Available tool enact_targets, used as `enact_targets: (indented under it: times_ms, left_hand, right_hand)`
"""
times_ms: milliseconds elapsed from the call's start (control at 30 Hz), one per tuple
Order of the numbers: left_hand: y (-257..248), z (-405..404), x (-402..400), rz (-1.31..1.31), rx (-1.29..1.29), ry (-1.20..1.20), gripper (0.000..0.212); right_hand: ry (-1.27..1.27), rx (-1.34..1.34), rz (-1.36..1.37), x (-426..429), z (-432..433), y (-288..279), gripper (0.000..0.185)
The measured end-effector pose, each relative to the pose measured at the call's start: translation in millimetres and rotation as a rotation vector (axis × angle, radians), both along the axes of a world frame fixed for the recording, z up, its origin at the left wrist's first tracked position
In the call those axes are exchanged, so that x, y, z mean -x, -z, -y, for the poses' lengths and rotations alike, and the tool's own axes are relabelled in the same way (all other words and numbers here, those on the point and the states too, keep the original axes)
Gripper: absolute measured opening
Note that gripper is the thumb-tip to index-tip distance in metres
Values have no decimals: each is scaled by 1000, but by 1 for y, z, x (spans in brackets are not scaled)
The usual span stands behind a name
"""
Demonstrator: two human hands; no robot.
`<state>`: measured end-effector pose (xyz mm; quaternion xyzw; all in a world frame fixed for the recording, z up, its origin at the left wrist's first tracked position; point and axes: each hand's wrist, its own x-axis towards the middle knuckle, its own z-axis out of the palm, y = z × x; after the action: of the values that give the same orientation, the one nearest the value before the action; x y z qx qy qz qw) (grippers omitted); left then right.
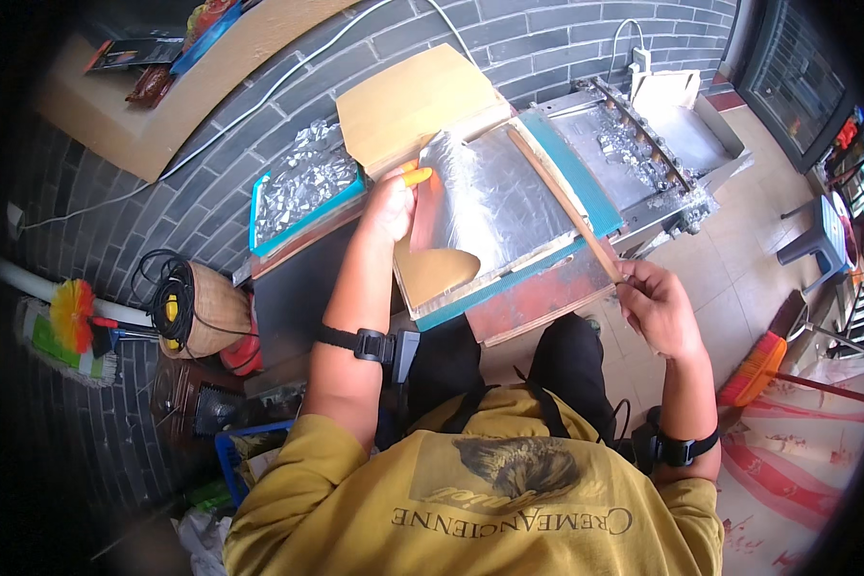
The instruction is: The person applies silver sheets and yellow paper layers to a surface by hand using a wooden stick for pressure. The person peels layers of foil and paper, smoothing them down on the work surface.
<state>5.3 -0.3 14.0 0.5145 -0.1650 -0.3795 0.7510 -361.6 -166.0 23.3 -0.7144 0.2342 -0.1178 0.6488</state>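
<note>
My left hand, with orange covers on its fingertips, pinches the left edge of a shiny silvery foil sheet. That edge is lifted and curls over, and a tan sheet shows below it. My right hand grips the near end of a long, thin wooden strip. The strip lies slantwise along the foil's right side, its far end near the foil's back corner. Under the sheets is a teal ribbed mat, resting on a worn reddish board.
Left of the sheets stands a turquoise tray of crumpled silvery foil pieces. A tan stack of sheets lies behind. At right is a metal apparatus with a crossbar; a stool and a broom stand beyond. A woven basket holds coiled cable.
</note>
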Motion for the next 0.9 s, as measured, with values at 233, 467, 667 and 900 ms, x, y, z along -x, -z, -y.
enact_targets:
  times_ms: [233,467,667,900]
  left_hand:
    - [2,1,4,-22,-52,-17,25]
    - [5,8,2,-27,-89,-7,24]
    - [-7,4,13,-2,-80,-39,23]
    - [-5,-13,3,-137,124,-4,32]
  right_hand:
    - [-11,25,29,-4,-31,-17,25]
    - [-35,47,6,-9,-34,-24,24]
    - [-37,47,-30,-18,-25,-22,23]
    - [-61,67,-14,-21,-14,-16,24]
